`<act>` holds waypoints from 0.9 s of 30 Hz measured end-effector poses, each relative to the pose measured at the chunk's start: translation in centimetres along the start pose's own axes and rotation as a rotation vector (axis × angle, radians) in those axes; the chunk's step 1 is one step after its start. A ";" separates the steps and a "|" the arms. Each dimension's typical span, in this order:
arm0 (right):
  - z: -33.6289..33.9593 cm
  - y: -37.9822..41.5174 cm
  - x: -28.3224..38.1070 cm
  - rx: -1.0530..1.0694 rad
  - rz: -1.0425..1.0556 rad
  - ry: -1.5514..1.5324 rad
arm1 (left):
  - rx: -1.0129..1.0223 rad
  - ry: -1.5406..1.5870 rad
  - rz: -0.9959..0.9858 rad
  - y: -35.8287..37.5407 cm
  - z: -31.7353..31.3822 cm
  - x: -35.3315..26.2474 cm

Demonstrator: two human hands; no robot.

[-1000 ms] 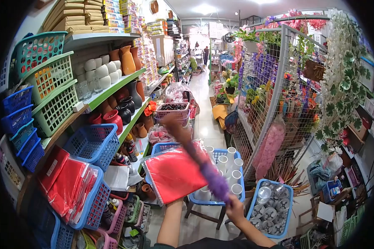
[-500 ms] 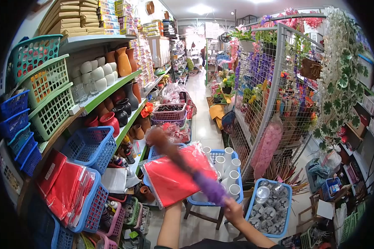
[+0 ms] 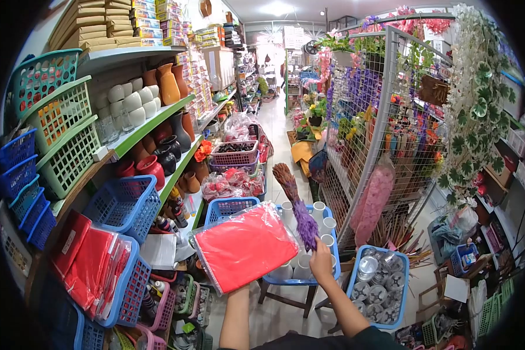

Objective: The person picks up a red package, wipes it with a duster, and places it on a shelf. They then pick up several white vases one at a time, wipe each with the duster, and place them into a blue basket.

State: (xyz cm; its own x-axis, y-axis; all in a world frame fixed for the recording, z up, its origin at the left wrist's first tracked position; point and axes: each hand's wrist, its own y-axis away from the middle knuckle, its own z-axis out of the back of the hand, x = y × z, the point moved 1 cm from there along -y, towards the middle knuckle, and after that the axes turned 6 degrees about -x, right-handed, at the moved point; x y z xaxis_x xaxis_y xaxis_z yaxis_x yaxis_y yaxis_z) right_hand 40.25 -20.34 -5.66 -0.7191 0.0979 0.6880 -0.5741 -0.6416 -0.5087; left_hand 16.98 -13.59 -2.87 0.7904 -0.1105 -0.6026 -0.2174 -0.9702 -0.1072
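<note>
A flat red packet (image 3: 248,248) in clear plastic rests on my left hand (image 3: 238,293), whose fingers are hidden beneath it. My right hand (image 3: 321,261) is closed around the lower end of a feather duster (image 3: 300,213) with purple and brown feathers, its brown tip pointing up and away. The duster stands to the right of the packet, over a blue basket (image 3: 297,282) of white cylinders (image 3: 319,211) on a dark stool.
At the left, a blue basket (image 3: 135,286) holds more red packets, below green-edged shelves (image 3: 157,125) of pots. A blue basket of clear containers (image 3: 379,280) stands at the right, near a wire mesh rack (image 3: 356,140). An aisle (image 3: 272,125) runs ahead.
The duster has swung from across the red packet to the right and now points upward. My right hand has moved up slightly with it. The packet has shifted slightly left.
</note>
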 end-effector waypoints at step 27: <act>-1.6 0.7 8.4 0.413 -1.070 -2.031 | -0.032 -0.252 -0.075 1.2 -2.0 0.8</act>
State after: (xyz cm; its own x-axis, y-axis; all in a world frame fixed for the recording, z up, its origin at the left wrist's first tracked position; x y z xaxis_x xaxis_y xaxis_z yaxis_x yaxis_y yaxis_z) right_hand 33.17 -18.77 -1.09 0.9913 -0.0574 0.1183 -0.0765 -0.9835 0.1639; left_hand 18.48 -15.32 -1.90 0.6348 0.0152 -0.7725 -0.1422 -0.9804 -0.1361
